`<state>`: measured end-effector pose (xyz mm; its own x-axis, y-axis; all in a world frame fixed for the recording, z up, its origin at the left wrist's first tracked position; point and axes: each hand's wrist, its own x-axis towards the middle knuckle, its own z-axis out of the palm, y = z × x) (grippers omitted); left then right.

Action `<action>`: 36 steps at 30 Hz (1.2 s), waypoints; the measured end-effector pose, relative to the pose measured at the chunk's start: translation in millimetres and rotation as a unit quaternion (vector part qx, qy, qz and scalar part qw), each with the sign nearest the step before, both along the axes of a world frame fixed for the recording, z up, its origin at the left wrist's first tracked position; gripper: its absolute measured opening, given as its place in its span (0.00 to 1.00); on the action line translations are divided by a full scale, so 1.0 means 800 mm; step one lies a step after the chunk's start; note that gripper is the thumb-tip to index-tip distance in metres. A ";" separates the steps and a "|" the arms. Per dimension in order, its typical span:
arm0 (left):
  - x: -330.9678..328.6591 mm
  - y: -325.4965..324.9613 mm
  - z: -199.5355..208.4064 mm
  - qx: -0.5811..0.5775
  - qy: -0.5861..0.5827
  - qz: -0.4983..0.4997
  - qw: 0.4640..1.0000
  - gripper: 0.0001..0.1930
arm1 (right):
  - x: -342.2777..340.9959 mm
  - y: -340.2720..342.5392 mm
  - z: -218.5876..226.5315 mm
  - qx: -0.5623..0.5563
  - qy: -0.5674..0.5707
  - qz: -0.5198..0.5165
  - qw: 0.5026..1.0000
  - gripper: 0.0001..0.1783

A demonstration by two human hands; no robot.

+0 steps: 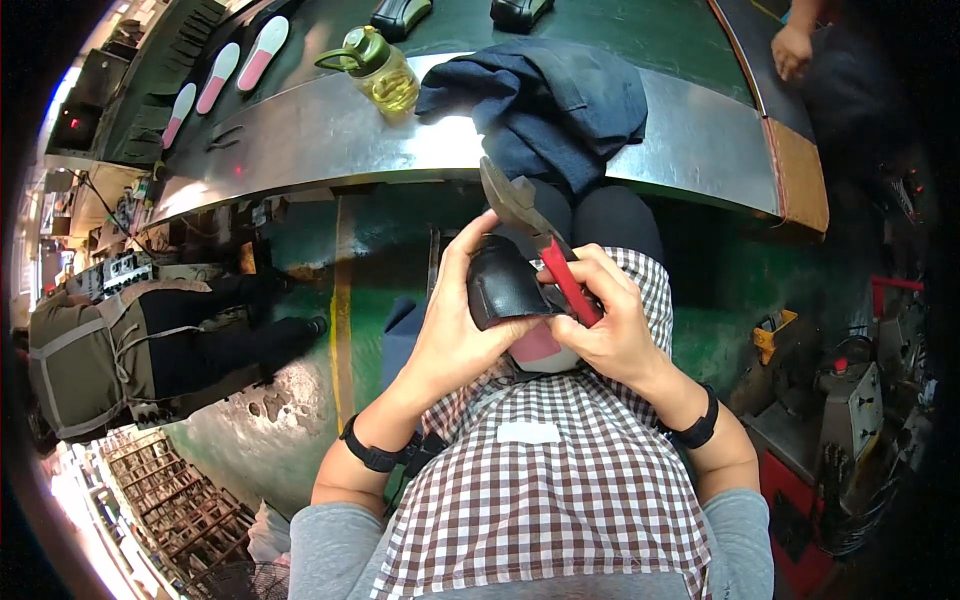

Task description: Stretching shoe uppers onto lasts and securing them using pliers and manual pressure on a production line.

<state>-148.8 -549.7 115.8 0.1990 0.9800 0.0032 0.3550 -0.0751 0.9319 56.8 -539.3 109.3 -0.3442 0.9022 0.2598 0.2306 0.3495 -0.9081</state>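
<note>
My left hand (455, 325) is wrapped round a black leather shoe (505, 285) in front of my apron, its thumb pressing along the leather's edge. Part of a pink-and-white sole piece (537, 346) shows below that edge. In my right hand (618, 330) are red-handled lasting pliers (520, 208); the fingers are closed round the grips. Their metal head points up and away, past the leather, toward the bench. The right thumb is close to the leather's lower corner. Whether the jaws touch anything is hard to make out.
A metal-edged bench (330, 160) carries a dark blue cloth (545, 95), a green-lidded bottle (375, 72), black shoes (400, 14) and pink-and-white insoles (263, 52). A person (110, 350) is at the left; another person's hand (792, 50) shows far right. Machinery (850, 410) stands right.
</note>
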 end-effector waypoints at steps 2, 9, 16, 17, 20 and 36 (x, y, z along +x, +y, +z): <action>0.003 -0.001 0.000 -0.005 -0.019 0.008 1.000 0.55 | 0.000 -0.002 -0.003 0.022 -0.003 -0.011 1.000 0.20; 0.007 -0.006 0.008 0.014 -0.029 -0.001 0.999 0.58 | 0.003 -0.005 0.001 0.114 -0.064 -0.029 0.991 0.17; 0.009 -0.011 0.001 0.027 -0.016 0.012 0.999 0.55 | 0.000 0.001 -0.016 0.141 -0.101 -0.028 0.984 0.20; 0.007 -0.010 0.000 0.029 -0.015 0.014 0.999 0.55 | -0.001 0.003 -0.014 0.142 -0.100 -0.026 0.984 0.20; 0.001 -0.020 -0.010 -0.013 -0.031 0.011 0.999 0.56 | 0.010 0.010 -0.008 0.083 -0.079 0.048 0.992 0.21; -0.023 -0.072 0.030 -0.128 -0.157 -0.097 0.975 0.65 | 0.020 -0.012 0.029 -0.297 0.117 0.164 0.933 0.18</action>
